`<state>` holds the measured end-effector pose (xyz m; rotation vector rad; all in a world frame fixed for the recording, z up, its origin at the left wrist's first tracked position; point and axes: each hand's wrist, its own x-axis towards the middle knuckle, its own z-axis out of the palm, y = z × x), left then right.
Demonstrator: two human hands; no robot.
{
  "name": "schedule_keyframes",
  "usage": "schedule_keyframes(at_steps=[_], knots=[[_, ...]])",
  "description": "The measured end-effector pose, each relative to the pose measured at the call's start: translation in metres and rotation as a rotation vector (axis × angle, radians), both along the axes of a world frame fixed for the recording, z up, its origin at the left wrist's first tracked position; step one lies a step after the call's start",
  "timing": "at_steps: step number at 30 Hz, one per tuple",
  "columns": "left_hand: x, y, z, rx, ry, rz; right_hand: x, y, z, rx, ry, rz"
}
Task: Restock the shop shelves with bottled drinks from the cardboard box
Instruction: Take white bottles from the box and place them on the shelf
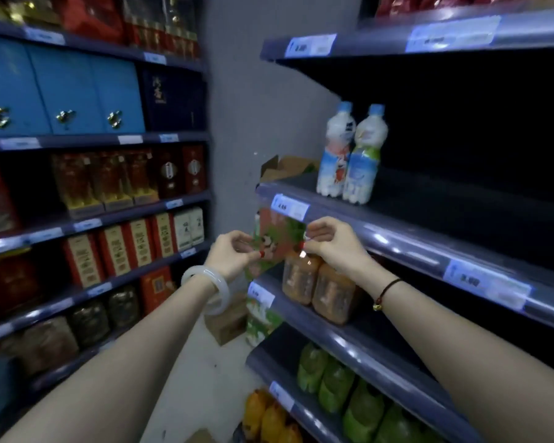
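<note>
**Clerk:** Entry one, the fingers?

**Checker:** The left hand's (234,254) fingers (257,254) are curled, with thumb and forefinger pinched on the left edge of a printed wrapper (279,238). The right hand's (330,244) fingertips (304,247) are pinched on its right edge. What the wrapper encloses cannot be told.

**Clerk:** Stock entered so far?

**Checker:** Two white bottles (336,148) are listed on the middle shelf (429,241), up and to the right of the wrapper, side by side. The remainder of that shelf is lost in shadow. Amber bottles (301,278) are stood on the shelf below, just under the right hand. Green bottles (333,385) are ranked lower and nearer. Restocking is judged to be at an early stage, with much of the middle shelf left to be filled.

**Clerk:** Orientation?

**Checker:** Every bottle is set upright, with its long axis vertical and its cap pointing up.

**Clerk:** Source?

**Checker:** A cardboard box (285,167) is noted at the far left end of the middle shelf, with its flaps raised.
</note>
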<state>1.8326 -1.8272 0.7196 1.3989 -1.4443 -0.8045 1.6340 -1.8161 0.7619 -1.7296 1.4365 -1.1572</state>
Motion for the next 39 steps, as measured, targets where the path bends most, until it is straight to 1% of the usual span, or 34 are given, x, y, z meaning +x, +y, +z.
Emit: schedule_keyframes(at_steps=[2,4,9,11,15,18,23,25,30,33,36,39], knots=[[0.015,0.024,-0.028,0.06,-0.001,0.084,0.015,0.011,-0.035,0.087,0.047,0.081],[0.027,0.047,-0.055,0.108,0.04,0.154,0.028,0.017,-0.07,0.162,0.079,0.151],[0.046,0.092,-0.122,0.251,0.157,0.301,0.053,0.026,-0.152,0.374,0.077,0.269],[0.051,0.11,-0.154,0.313,0.201,0.356,0.062,0.031,-0.183,0.455,0.094,0.332],[0.055,0.156,-0.24,0.42,0.257,0.48,0.08,0.048,-0.27,0.582,0.114,0.432],[0.058,0.191,-0.317,0.525,0.296,0.554,0.089,0.067,-0.345,0.667,0.105,0.445],[0.067,0.243,-0.448,0.69,0.366,0.64,0.096,0.094,-0.479,0.807,0.215,0.495],[0.072,0.26,-0.506,0.732,0.361,0.668,0.098,0.103,-0.533,0.847,0.254,0.49],[0.084,0.288,-0.632,0.8,0.416,0.722,0.106,0.12,-0.657,0.933,0.272,0.48],[0.09,0.298,-0.702,0.819,0.398,0.719,0.112,0.131,-0.73,0.976,0.284,0.478],[0.096,0.302,-0.758,0.846,0.381,0.699,0.118,0.139,-0.799,1.005,0.332,0.474],[0.103,0.305,-0.808,0.866,0.345,0.692,0.123,0.145,-0.858,1.026,0.355,0.425]])
